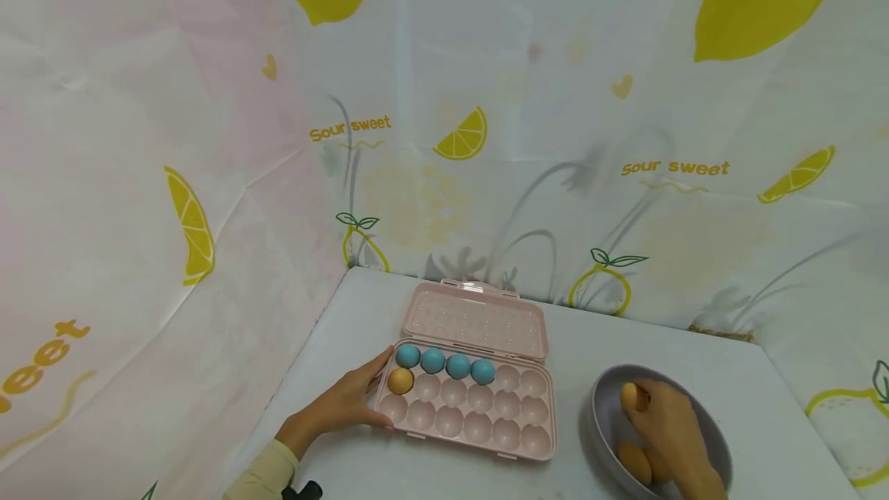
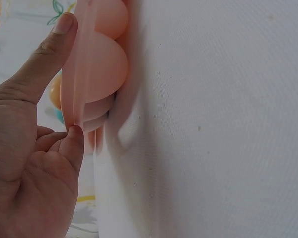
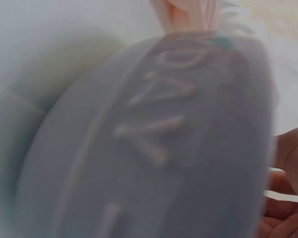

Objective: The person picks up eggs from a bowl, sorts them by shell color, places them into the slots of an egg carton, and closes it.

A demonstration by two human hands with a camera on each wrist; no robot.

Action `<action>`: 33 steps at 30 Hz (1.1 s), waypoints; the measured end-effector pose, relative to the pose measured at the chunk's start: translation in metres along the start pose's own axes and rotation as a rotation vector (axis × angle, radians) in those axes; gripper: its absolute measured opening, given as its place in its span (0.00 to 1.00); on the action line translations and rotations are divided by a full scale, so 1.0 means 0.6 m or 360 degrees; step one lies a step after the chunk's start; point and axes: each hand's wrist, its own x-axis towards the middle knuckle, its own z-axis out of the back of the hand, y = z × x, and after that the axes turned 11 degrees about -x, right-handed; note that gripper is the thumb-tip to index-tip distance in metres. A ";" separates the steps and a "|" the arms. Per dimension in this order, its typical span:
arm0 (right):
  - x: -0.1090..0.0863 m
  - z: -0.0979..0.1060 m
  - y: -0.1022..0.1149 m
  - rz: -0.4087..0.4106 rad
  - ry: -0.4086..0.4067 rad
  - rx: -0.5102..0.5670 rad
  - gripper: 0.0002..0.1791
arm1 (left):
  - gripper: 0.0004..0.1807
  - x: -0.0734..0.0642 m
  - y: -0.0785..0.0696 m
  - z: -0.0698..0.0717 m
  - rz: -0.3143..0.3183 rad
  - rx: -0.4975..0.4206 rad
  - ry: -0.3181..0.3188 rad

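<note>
A pink plastic egg box lies with its lid folded back. Several blue eggs sit in its far row, and one yellow-orange egg is at the left of the middle row. My left hand grips the box's left end, thumb at the near corner and fingers at the far one; the left wrist view shows the thumb against the rim. Inside a grey bowl, my right hand pinches a yellow-orange egg above other such eggs.
The white table meets a lemon-printed sheet at the back and left. In the right wrist view the bowl's outer wall with raised letters hides most of the right hand. A small black object is near the left sleeve.
</note>
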 end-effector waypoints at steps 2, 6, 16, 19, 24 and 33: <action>0.000 0.002 0.005 0.0011 -0.0044 0.0010 0.19 | 0.69 0.000 -0.001 0.000 -0.0009 0.0002 0.0000; 0.002 0.007 0.016 0.0028 -0.0103 0.0010 0.19 | 0.69 0.000 -0.001 0.000 -0.0029 -0.0004 0.0002; 0.008 0.012 0.054 0.0118 -0.0334 0.0079 0.22 | 0.69 0.000 -0.001 0.000 -0.0013 -0.0028 0.0013; 0.012 0.011 0.066 0.0120 -0.0368 0.0126 0.24 | 0.69 0.000 -0.002 0.001 -0.0012 -0.0024 0.0010; 0.019 0.003 0.088 0.0145 -0.0397 0.0232 0.26 | 0.69 0.000 -0.002 0.001 -0.0019 -0.0019 0.0012; 0.030 -0.029 0.145 0.0237 -0.0528 0.0448 0.26 | 0.69 0.000 0.001 -0.001 -0.0020 -0.0028 -0.0001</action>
